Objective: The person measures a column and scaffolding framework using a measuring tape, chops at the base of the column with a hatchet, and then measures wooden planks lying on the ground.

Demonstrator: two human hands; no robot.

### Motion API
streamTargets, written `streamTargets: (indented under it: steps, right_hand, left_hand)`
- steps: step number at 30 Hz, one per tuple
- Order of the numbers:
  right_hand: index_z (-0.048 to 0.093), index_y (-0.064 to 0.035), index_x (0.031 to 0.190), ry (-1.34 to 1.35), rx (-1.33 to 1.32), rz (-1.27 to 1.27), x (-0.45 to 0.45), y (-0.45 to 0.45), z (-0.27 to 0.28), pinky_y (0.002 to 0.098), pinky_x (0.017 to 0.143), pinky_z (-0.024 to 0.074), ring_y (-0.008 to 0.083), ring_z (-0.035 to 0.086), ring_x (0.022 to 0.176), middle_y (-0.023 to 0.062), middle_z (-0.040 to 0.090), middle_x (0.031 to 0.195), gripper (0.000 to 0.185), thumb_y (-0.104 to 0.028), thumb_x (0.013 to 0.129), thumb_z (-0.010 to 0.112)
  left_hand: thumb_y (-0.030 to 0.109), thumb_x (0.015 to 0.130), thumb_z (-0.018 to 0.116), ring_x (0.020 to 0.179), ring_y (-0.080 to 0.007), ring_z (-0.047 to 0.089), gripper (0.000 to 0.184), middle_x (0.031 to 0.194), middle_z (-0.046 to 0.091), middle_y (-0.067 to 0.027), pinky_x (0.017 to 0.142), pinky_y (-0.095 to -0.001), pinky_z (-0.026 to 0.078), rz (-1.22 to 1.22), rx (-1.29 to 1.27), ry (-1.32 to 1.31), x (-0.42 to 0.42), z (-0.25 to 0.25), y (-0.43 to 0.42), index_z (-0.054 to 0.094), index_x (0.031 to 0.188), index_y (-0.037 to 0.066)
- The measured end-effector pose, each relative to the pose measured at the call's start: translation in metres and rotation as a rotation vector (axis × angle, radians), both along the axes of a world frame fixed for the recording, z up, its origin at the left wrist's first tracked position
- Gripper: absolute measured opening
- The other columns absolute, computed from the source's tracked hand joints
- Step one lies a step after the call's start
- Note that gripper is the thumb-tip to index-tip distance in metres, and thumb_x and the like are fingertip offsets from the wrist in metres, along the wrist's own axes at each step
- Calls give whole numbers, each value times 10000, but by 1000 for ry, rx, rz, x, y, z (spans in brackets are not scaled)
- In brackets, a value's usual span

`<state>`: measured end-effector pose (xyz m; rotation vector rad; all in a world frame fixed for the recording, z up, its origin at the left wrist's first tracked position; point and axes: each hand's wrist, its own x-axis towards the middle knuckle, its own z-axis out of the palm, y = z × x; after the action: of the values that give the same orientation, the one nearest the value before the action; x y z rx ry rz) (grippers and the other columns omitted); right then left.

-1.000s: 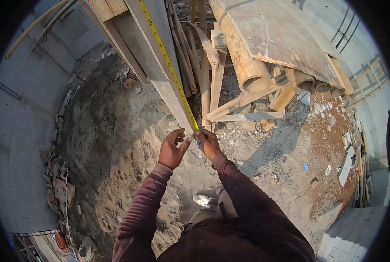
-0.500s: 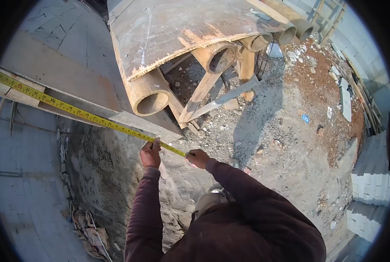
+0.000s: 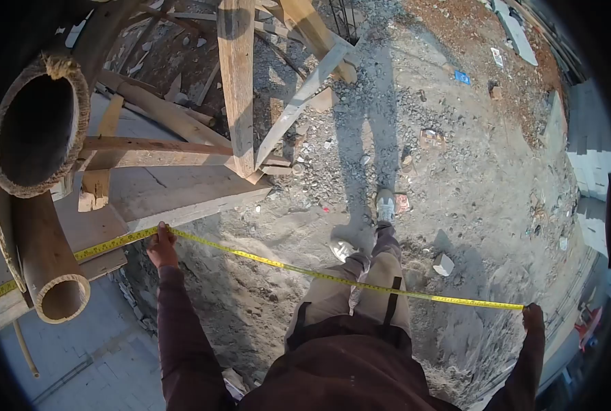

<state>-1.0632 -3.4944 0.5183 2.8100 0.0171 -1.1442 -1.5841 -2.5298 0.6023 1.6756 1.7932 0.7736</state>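
Note:
A yellow tape measure (image 3: 305, 272) stretches across the view, its blade running along the edge of a concrete-grey board (image 3: 182, 207) and then over my legs. My left hand (image 3: 162, 248) is closed on the blade close beside that board, thumb up. Far to the right, with the arm stretched out, my right hand (image 3: 533, 318) is closed round the blade's other visible end. Whether a case sits in that palm is hidden. Between the hands the blade sags slightly. Its left part passes behind a bamboo pole (image 3: 48, 250).
A larger hollow bamboo pole (image 3: 79, 130) juts in at the upper left. Wooden props (image 3: 235, 89) and a slanting plank (image 3: 298, 103) stand on gravelly ground (image 3: 442, 185). White blocks (image 3: 590, 168) are stacked at right; a blue scrap (image 3: 462, 77) lies on the dirt.
My hands have moved far apart, the right one swinging out to the right with the tape. The left still grips the blade, now nearer the board. The view has shifted, showing my legs.

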Motion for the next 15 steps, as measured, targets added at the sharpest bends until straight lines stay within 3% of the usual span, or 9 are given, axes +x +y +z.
streamTargets:
  steps: [1,3,6,10,12,13,15]
  right_hand:
    - [632,18,827,-197,-175,348,-6,-33,51,477,710,506,398,638,816,238,651,823,243,-221,805,593]
    - [643,12,852,-167,-477,50,5,-69,123,491,762,499,405,626,891,241,645,900,266,-249,820,602]
    - [642,1,843,-209,-580,-48,12,-118,147,490,765,496,404,619,902,233,633,897,249,-244,829,601]
    - [641,-13,831,-179,-481,5,49,-134,74,489,770,493,403,610,917,223,618,892,230,-238,842,600]
    - [640,-20,825,-80,-420,188,60,-104,8,488,772,491,402,606,925,217,610,889,221,-235,848,600]
    - [664,-28,791,73,-425,446,67,-73,-21,486,762,500,394,623,896,214,627,871,257,-276,832,612]
    - [678,-31,773,48,-395,247,60,1,-75,485,755,510,388,635,851,204,652,865,293,-318,812,631]
  left_hand:
    - [385,899,636,594,-99,568,416,674,610,-31,556,-239,476,-3,-21,24,-5,-1,8,668,787,-14]
    - [394,897,636,596,-97,562,424,673,601,-30,555,-242,478,5,-62,78,-15,2,16,671,806,-19]
    - [392,897,639,582,-103,545,415,686,595,-23,550,-236,457,-10,-107,35,-15,5,16,667,828,-17]
    - [387,898,639,583,-111,550,410,685,594,-24,527,-230,413,84,-46,37,-3,-4,6,645,785,-7]
    - [397,896,639,620,-128,572,414,700,599,-43,569,-244,465,155,-33,69,9,3,-6,626,763,6]
    - [402,895,639,630,-129,575,417,710,602,-48,580,-245,476,155,-23,80,9,4,-9,626,772,4]
    - [412,893,639,649,-131,582,423,729,608,-60,602,-249,497,155,-8,92,5,1,-15,627,789,2]
